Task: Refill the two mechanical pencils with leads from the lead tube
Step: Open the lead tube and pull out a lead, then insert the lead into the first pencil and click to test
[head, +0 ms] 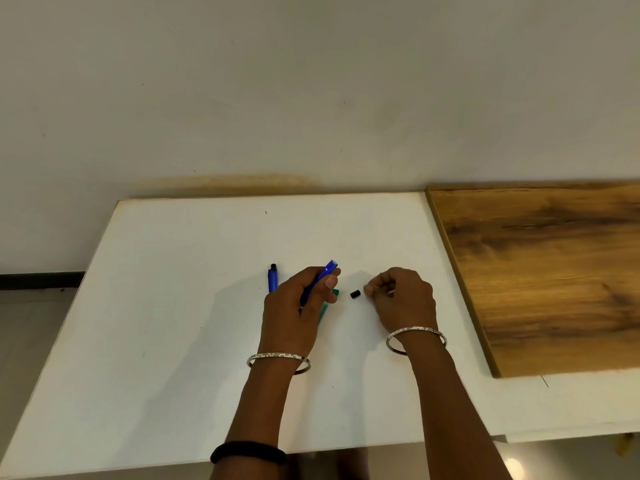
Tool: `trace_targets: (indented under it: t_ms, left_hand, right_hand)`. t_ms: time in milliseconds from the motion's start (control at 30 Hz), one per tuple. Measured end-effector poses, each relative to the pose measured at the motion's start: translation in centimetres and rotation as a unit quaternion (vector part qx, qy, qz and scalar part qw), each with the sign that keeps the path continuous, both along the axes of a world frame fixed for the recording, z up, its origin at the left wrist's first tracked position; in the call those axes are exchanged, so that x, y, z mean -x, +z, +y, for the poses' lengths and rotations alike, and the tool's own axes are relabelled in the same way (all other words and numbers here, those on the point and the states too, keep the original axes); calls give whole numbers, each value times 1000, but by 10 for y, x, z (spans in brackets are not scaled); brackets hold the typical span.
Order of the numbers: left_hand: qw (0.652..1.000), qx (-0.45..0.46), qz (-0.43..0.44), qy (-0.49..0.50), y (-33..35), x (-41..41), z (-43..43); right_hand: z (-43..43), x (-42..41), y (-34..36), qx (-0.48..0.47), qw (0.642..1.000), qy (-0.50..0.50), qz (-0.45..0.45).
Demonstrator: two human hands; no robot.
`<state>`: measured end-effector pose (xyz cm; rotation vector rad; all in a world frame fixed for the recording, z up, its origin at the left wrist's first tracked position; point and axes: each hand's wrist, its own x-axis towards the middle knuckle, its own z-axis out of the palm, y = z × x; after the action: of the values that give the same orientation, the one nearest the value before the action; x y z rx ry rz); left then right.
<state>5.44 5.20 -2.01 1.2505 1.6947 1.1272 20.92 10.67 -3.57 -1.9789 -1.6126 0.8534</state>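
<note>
My left hand (299, 306) grips a blue mechanical pencil (323, 275) tilted up to the right, its open top end uppermost. A second blue pencil (273, 278) with a black cap lies on the white table (173, 306), just left of that hand. A small black cap (355, 294) lies on the table between my hands. My right hand (403, 297) is beside the cap with thumb and fingers pinched together; I cannot tell what is in the pinch. A green lead tube (327, 308) lies partly hidden under my left hand.
A wooden board (547, 271) lies on the right part of the table, close to my right hand. A white wall (311, 98) rises behind the table. The floor shows at the left and below the near edge.
</note>
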Motion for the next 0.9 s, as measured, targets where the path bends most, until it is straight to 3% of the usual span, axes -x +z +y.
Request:
trace_targets:
  t_ms: [133, 233, 900]
  left_hand:
    - [1000, 1, 24, -8, -3, 0, 1]
    - [998, -3, 57, -15, -4, 1, 1]
    - [995, -19, 101, -21, -10, 2, 3]
  right_hand:
    - [3, 3, 18, -41, 956, -18, 290]
    - [0, 10, 27, -51, 915, 31, 398]
    - [0, 10, 23, -54, 905, 123, 404]
